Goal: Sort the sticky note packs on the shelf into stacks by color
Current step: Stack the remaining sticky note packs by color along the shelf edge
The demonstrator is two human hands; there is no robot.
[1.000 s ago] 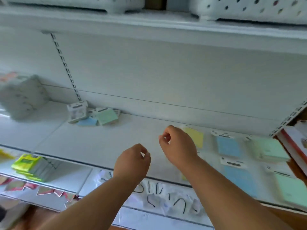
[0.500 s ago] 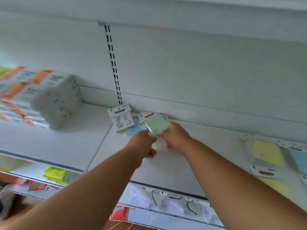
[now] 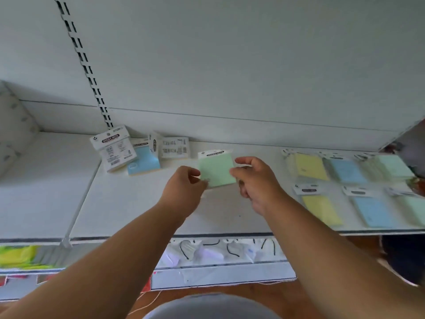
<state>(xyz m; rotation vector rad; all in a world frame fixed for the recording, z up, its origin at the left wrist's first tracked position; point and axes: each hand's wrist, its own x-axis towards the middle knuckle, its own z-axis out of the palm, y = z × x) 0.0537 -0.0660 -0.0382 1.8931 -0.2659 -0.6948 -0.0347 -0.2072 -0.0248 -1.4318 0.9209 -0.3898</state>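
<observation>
A green pack (image 3: 216, 169) sat between both hands above the white shelf (image 3: 128, 203) — left hand (image 3: 184, 189) pinching its lower-left corner, right hand (image 3: 256, 180) gripping its right edge.

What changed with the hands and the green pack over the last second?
Both hands, empty a second ago, reached to the back-left pile and took the green pack; the left hand and right hand now hold it between them, nearer the shelf's middle. The blue pack and the sorted packs on the right lie as before.
</observation>
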